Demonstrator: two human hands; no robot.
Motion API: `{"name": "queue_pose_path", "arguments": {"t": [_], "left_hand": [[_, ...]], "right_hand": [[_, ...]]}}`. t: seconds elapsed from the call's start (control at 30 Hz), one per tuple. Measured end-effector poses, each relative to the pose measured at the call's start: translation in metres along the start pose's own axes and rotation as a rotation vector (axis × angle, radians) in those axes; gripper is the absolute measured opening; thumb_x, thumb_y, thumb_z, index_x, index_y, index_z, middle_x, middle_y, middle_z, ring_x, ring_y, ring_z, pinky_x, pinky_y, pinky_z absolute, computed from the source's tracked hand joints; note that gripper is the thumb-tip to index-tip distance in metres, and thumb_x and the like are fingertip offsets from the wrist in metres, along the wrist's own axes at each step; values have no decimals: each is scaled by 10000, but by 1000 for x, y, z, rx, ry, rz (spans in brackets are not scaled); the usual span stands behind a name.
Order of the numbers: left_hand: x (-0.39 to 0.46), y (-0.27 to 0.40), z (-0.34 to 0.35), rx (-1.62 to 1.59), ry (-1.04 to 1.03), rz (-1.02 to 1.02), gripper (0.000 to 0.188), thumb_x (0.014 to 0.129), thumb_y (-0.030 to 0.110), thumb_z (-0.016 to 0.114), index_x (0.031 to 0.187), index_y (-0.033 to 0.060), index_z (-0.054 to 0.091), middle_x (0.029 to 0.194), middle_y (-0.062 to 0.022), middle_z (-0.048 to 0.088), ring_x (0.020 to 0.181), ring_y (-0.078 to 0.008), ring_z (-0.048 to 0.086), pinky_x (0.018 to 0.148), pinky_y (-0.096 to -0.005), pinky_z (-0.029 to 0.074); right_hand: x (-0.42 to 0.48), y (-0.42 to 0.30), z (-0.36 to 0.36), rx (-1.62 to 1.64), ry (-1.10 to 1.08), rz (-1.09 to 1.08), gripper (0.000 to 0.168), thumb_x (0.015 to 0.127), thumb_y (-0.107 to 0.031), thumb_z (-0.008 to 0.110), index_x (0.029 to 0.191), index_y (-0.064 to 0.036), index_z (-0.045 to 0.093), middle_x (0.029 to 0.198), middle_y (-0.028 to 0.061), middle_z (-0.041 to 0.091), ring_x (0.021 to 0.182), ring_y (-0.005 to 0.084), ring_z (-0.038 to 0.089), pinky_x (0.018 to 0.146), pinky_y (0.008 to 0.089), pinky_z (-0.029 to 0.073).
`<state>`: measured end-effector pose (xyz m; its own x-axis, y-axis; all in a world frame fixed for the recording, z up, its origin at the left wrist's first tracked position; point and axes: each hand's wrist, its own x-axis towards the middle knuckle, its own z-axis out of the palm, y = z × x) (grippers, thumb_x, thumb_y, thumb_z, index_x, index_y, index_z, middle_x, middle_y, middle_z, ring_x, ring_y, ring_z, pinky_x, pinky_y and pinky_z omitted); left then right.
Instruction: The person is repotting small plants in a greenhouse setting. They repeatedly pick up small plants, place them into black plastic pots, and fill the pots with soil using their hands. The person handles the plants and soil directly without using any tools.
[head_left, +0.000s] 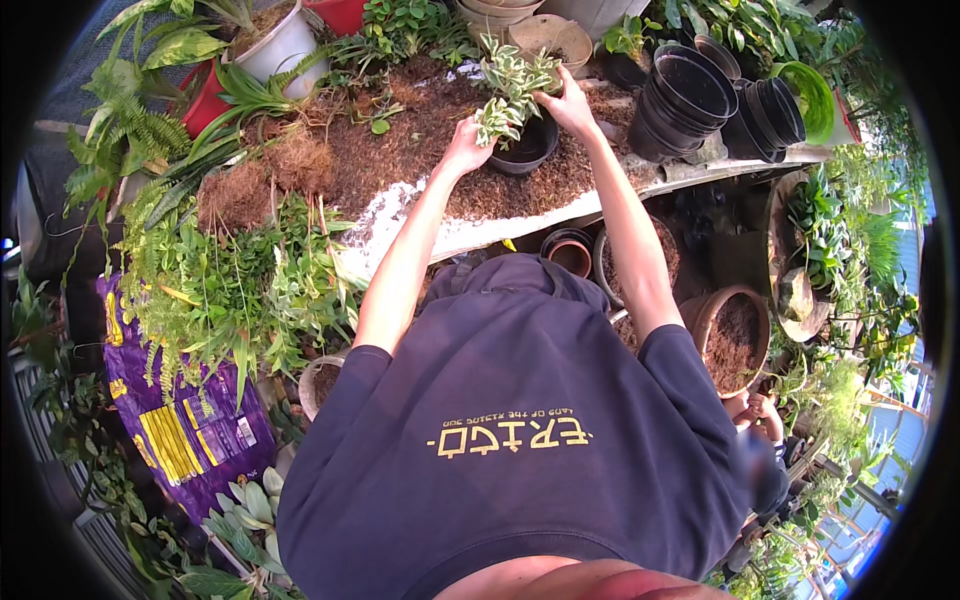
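Note:
A variegated plant (510, 79) with cream-edged green leaves is held over a round black plastic pot (529, 142). My left hand (466, 148) grips its lower left leaves beside the pot's rim. On the other side, my right hand (571, 106) has thumb and fingers closed on the plant's right part. Leaves hide the fingertips and much of the pot's mouth. The pot sits on a bench spread with brown potting mix (405, 120), and a white patch (386, 217) shows along the bench's front edge.
Stacked black pots (679, 105) stand to the right, beige pots (551, 41) behind. Bare-rooted plants with a root clump (300, 161) lie left, above a purple printed bag (187, 427). Soil-filled pots (731, 341) stand below the bench. Another person (761, 457) is at the lower right.

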<state>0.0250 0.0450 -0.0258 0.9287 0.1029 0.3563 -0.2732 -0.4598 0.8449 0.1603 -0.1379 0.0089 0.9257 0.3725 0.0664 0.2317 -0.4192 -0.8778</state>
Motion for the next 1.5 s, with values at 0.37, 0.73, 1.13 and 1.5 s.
{"name": "queue_pose_path", "arguments": {"t": [0.37, 0.73, 1.13, 1.5], "left_hand": [[20, 17, -5, 81, 132, 42, 357, 737, 39, 689, 1089, 74, 640, 1132, -140, 623, 1064, -306, 577, 929, -388, 470], [45, 8, -3, 15, -109, -76, 443, 689, 52, 768, 1113, 78, 644, 1183, -109, 613, 1070, -243, 618, 908, -353, 497], [51, -3, 20, 98, 105, 221, 309, 680, 57, 725, 986, 86, 701, 1028, -122, 667, 920, -304, 670, 793, -376, 542], [41, -19, 18, 231, 78, 362, 157, 708, -27, 623, 840, 25, 690, 850, -90, 695, 814, -232, 666, 750, -339, 504]], "right_hand": [[-17, -33, -3, -87, 21, -281, 498, 779, -213, 772, 1230, -98, 596, 1131, 125, 673, 1080, 246, 627, 950, 368, 462], [-32, -25, -15, -116, 71, -248, 463, 789, -258, 761, 1198, -94, 619, 1071, 161, 682, 1054, 274, 637, 921, 387, 479], [-44, -3, -23, -130, -2, -306, 605, 828, -188, 737, 1368, -87, 483, 1217, 140, 626, 1091, 225, 620, 930, 340, 504], [-258, 141, -82, 432, 274, 320, 373, 914, -38, 598, 1276, -13, 514, 1179, 120, 637, 1089, 173, 611, 950, 297, 481]]}}
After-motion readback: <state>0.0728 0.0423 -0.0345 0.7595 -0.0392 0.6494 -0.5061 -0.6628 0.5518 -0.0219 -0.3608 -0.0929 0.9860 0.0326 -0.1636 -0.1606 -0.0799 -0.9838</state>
